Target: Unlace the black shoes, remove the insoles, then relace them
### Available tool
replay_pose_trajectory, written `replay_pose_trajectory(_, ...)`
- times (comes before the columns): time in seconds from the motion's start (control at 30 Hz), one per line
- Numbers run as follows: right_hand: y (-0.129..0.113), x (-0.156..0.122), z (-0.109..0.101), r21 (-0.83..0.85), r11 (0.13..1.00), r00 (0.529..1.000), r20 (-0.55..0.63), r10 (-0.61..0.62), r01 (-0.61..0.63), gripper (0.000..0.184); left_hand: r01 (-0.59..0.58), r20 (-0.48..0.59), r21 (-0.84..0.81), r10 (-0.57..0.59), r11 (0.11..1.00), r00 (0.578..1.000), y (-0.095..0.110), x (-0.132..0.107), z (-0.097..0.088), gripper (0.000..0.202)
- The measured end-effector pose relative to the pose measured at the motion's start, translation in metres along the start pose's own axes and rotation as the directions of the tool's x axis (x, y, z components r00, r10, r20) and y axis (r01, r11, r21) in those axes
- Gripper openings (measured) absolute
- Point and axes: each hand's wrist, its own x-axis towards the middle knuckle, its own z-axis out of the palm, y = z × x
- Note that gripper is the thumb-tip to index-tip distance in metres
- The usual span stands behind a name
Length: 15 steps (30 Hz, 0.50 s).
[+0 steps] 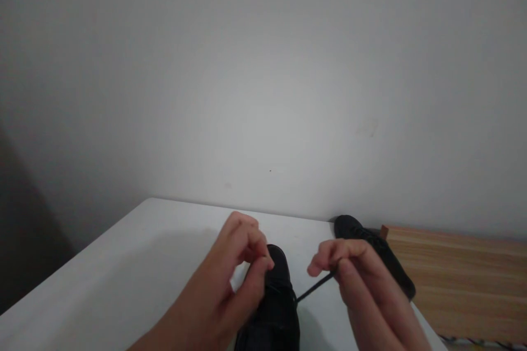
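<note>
A black shoe (276, 312) stands on the white table with its toe pointing away from me, partly hidden by my left hand (242, 269). That hand is closed in a pinch over the shoe's left side; whatever lies between the fingertips is too small or hidden to make out. To the right, my right hand (349, 271) pinches a dark shoelace (315, 287) between thumb and forefinger. The lace runs taut from the shoe's right edge up to the fingertips.
A second black shoe (395, 263) lies at the table's right edge, behind my right hand. Beyond it is a wood-grain board (457, 279). The white table (123, 263) meets a plain grey wall (263, 93) at the back.
</note>
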Motion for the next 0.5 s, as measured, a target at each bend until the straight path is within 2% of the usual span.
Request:
replay_pose_trajectory(0.1, 0.005, 0.0, -0.013, 0.179, 0.983, 0.976, -0.2, 0.086, -0.05, 0.015, 0.161, 0.001, -0.235, -0.165, 0.959, 0.986, -0.004, -0.002, -0.019, 0.019)
replay_pose_trajectory(0.13, 0.009, -0.001, -0.016, 0.216, 0.974, 0.97, -0.216, 0.113, -0.065, 0.015, 0.191, -0.008, -0.263, -0.2, 0.946, 0.98, -0.009, -0.003, -0.022, 0.021)
replay_pose_trajectory(0.2, 0.019, -0.004, -0.024, 0.197, 0.975, 0.97, -0.197, 0.141, -0.101, 0.016, 0.235, -0.035, -0.203, -0.247, 0.951, 0.968, -0.021, -0.006, -0.024, 0.024)
replay_pose_trajectory(0.27, 0.03, -0.01, -0.029, 0.029, 0.99, 0.983, -0.118, 0.138, -0.135, 0.017, 0.283, -0.009, -0.034, -0.283, 0.959, 0.959, -0.034, -0.008, -0.02, 0.024)
replay_pose_trajectory(0.37, 0.047, -0.02, -0.032, -0.32, 0.937, 0.977, 0.111, 0.181, -0.137, 0.017, 0.303, 0.192, 0.223, -0.346, 0.926, 0.918, -0.047, -0.014, -0.009, 0.023)
replay_pose_trajectory(0.43, 0.056, -0.028, -0.03, -0.46, 0.882, 0.929, 0.271, 0.252, -0.105, 0.014, 0.279, 0.319, 0.301, -0.372, 0.912, 0.872, -0.049, -0.016, -0.003, 0.025)
replay_pose_trajectory(0.5, 0.063, -0.033, -0.025, -0.518, 0.852, 0.871, 0.381, 0.311, -0.078, 0.014, 0.267, 0.397, 0.311, -0.379, 0.912, 0.836, -0.047, -0.017, 0.0, 0.026)
